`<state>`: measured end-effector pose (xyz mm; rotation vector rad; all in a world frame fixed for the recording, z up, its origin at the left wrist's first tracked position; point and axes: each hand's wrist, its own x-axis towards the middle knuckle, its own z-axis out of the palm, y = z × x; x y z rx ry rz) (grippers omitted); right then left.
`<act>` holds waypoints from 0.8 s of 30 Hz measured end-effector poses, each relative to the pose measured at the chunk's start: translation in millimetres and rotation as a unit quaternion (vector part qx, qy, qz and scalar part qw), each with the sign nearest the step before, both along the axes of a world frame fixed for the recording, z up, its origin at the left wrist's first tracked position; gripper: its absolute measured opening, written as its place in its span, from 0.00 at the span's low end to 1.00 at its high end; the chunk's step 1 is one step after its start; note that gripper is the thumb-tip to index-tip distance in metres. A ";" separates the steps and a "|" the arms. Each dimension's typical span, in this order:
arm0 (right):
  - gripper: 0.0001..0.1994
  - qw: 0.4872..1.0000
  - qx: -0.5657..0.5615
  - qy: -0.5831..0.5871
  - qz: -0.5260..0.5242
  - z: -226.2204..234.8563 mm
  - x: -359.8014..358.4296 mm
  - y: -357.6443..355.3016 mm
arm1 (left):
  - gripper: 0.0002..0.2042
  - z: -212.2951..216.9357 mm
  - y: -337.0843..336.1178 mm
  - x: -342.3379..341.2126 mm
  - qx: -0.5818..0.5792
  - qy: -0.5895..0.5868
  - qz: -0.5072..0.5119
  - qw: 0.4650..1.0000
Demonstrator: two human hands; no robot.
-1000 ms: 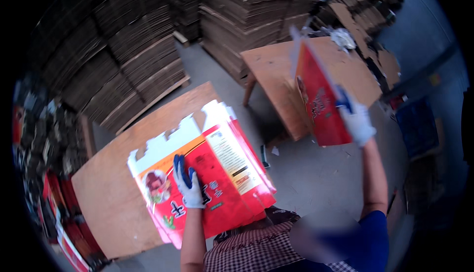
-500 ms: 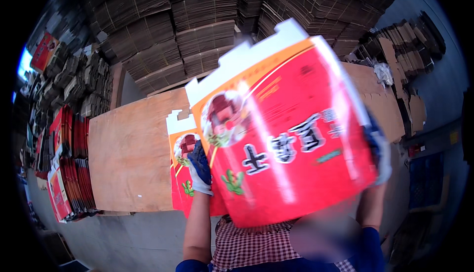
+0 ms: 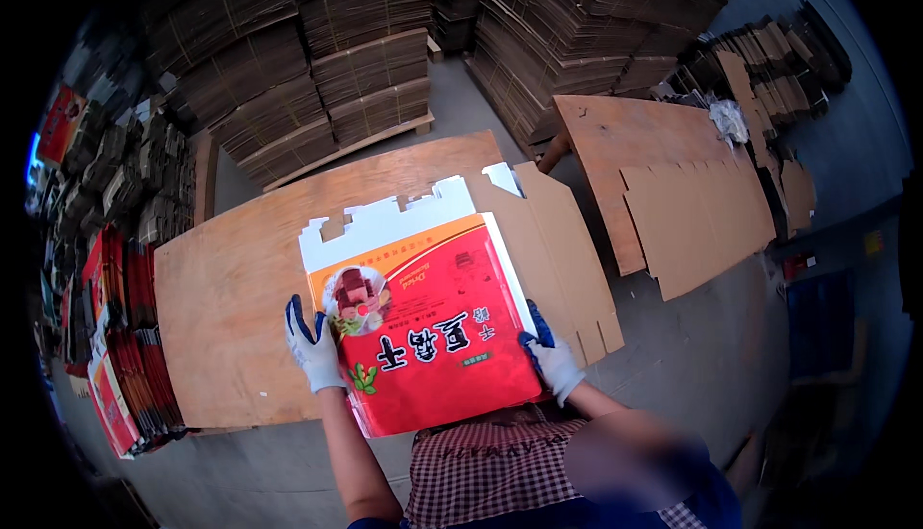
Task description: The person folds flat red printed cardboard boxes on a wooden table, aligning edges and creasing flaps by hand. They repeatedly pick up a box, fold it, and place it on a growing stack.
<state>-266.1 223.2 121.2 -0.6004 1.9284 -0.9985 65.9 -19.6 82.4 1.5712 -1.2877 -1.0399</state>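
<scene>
A flattened red carton sheet, with an orange band and a white notched top flap, lies at the near edge of the wooden table on top of another like sheet. My left hand, in a white and blue glove, is open along its left edge, fingers stretched out and thumb toward the print. On the opposite edge, my gloved right hand has its fingers closed on the sheet's side. From under the red sheets, a plain brown cardboard sheet sticks out to the right.
The wooden table extends left. A second board at right carries brown cardboard and clear plastic. Red folded cartons stand in piles at far left. Tall cardboard stacks rise behind the table.
The red sheet, held up and tilted before, has come down flat onto the other red sheet. My left hand has moved left to its edge; my right hand has come lower and nearer.
</scene>
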 end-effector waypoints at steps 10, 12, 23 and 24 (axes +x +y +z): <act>0.22 0.922 -0.017 0.382 0.058 51.1 -48.2 -10.9 | 0.31 14.6 50.9 -214.6 -0.191 -0.278 -0.273 0.901; 0.21 0.866 -0.066 0.496 0.006 47.7 -100.2 -21.3 | 0.33 9.7 57.0 -219.5 -0.197 -0.309 -0.268 0.891; 0.17 0.983 -0.180 0.020 0.036 69.7 -131.2 -84.2 | 0.32 0.8 53.7 -216.1 -0.175 -0.274 -0.282 0.903; 0.17 0.969 -0.218 0.110 0.047 43.4 -127.5 -100.6 | 0.31 1.4 53.4 -219.0 -0.179 -0.268 -0.281 0.904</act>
